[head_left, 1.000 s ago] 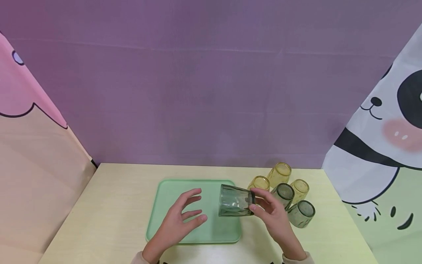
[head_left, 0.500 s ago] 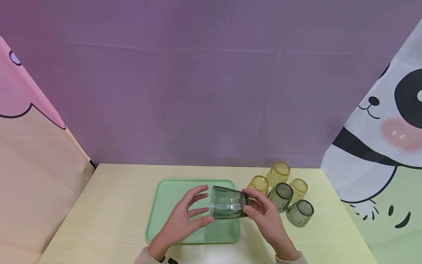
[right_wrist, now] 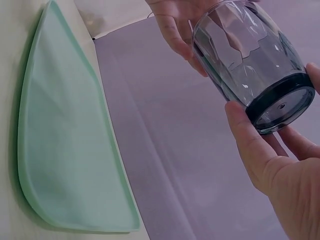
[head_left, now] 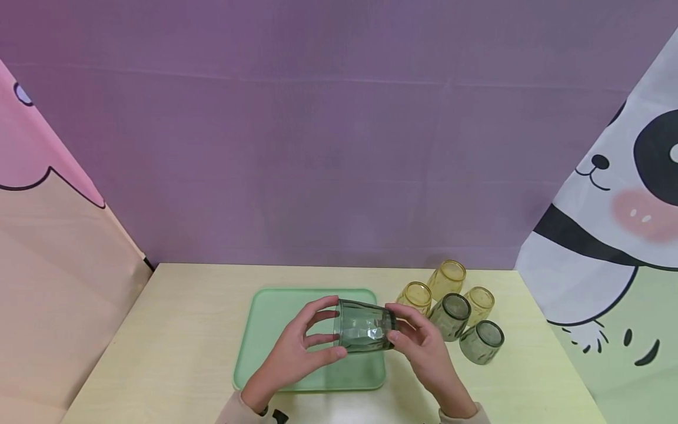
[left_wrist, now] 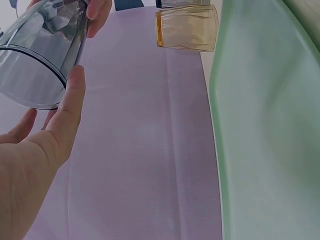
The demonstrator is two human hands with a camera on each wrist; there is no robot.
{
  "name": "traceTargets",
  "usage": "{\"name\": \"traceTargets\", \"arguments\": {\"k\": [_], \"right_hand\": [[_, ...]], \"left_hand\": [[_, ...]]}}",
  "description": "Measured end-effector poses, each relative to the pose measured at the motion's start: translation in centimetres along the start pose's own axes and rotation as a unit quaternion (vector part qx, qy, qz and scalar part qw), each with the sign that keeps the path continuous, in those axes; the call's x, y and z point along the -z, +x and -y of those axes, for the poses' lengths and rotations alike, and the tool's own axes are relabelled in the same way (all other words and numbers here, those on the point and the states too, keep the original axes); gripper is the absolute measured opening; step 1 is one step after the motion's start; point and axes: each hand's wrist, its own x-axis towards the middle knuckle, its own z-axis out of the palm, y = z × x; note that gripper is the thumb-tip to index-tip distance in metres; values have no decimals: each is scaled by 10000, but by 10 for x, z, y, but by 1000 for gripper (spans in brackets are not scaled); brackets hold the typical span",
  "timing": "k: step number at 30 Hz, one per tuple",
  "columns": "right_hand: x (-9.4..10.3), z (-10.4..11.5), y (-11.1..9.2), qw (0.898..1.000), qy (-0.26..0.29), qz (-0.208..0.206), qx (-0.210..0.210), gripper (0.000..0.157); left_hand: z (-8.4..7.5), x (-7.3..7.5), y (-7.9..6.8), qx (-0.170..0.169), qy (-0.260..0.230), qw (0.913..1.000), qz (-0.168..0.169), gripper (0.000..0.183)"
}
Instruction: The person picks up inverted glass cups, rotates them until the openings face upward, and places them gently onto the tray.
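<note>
A grey-green drinking glass (head_left: 365,327) is held on its side above the green tray (head_left: 265,371), its mouth to the left and its thick base to the right. My right hand (head_left: 428,347) grips it around the base, thumb in front and fingers behind. At the rim, my left hand (head_left: 296,346) has its thumb and fingertips spread on opposite sides of the mouth. In the left wrist view, the left thumb touches the glass (left_wrist: 60,25) just at its rim. The right wrist view shows the dark base of the glass (right_wrist: 280,102) between the right thumb and fingers.
Right of the tray, several glasses stand upside down in a cluster. A yellow glass (head_left: 447,280) is at the back, and grey-green glasses (head_left: 482,343) are nearer the front. A purple cloth (head_left: 339,147) hangs behind the pale wooden table (head_left: 175,330).
My right hand has carried the glass a little to the left. The left hand has moved right to meet it, and its thumb and fingertips have come onto the rim.
</note>
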Motion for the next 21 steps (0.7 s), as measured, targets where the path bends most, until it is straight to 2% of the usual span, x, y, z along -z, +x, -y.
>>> {"name": "traceTargets", "arguments": {"k": [10,21], "right_hand": [[0,1,-1,9998,0,-38,-177,45],[-2,4,1,9997,-158,-22,-174,43]], "left_hand": [[0,1,2,-74,-20,10000,24,72],[1,1,4,-131,-72,9998,-162,74]]}}
